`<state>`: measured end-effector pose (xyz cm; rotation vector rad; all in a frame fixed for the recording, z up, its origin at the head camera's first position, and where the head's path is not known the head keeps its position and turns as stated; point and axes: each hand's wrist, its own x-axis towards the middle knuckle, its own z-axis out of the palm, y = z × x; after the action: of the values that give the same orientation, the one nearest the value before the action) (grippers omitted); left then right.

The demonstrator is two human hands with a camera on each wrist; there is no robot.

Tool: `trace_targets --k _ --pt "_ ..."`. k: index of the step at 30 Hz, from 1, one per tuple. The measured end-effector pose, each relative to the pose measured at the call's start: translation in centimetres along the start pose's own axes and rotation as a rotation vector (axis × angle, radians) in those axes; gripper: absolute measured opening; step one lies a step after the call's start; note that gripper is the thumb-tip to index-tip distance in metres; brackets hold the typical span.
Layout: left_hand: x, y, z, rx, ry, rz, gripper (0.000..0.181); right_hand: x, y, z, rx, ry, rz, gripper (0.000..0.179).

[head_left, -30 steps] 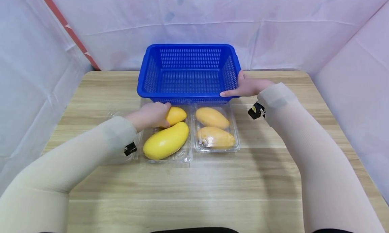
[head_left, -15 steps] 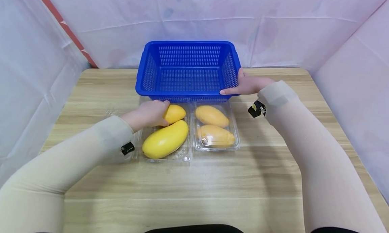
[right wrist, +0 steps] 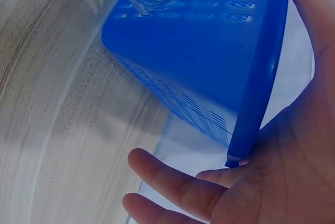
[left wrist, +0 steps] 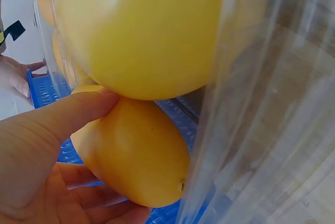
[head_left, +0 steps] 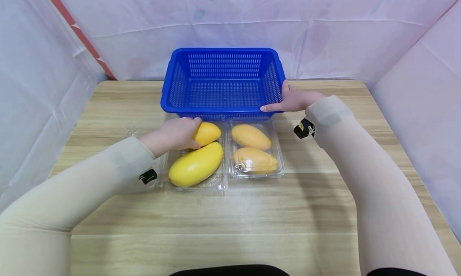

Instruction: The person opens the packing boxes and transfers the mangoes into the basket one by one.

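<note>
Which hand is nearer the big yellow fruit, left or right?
Left. The left hand is beside the big yellow fruit, gripping a smaller fruit; the right hand is farther off, touching the blue basket.

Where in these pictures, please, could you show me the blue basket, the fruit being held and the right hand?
Blue basket (head_left: 224, 93): head view, on its inner floor.
Held fruit (left wrist: 138, 153): left wrist view, on its side facing the camera.
Right hand (right wrist: 282, 166): right wrist view, on the palm.
</note>
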<state>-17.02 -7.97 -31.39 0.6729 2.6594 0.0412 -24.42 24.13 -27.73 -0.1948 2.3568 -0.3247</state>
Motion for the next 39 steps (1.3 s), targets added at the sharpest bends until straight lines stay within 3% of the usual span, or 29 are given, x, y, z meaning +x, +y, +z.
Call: trace_targets --k 15,23,39 --pt "-1.4 0.7 -1.3 0.002 0.043 0.039 0.066 -0.1 0.1 0.0 0.009 0.012 0.0 0.131" --pt "-2.0 1.2 -1.9 0.011 0.032 0.056 0.063 -0.2 0.2 0.0 0.006 0.018 -0.001 0.132" --pt "-2.8 1.0 -2.7 -0.021 0.074 0.064 0.057 0.1 0.5 0.3 0.052 0.008 -0.013 0.13"
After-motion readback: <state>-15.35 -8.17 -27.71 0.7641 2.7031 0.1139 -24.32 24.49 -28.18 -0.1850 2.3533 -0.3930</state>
